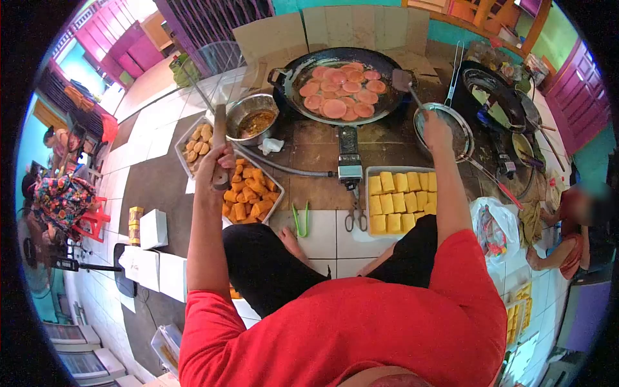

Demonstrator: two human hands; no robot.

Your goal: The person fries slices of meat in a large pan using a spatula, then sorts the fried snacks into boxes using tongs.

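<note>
My left hand (222, 161) is closed around the wooden handle of a large wire skimmer (220, 126), whose mesh head is held up at the upper left, beside the wok. My right hand (436, 132) grips a spatula (403, 81); its flat blade is over the right rim of the big black wok (303, 61). Many round pink slices (335, 108) lie in the wok. Under my right forearm a sieve (465, 138) rests to the right of the wok. A steel bowl (269, 132) with brown contents stands between the skimmer and the wok.
Trays of orange rolls (248, 191), tan rounds (196, 145) and yellow blocks (401, 202) surround me. Green tongs (300, 220) and scissors (356, 221) lie on the floor. A second wok (483, 74), a plastic bag (493, 226) and a seated person (570, 226) are right; other people sit far left.
</note>
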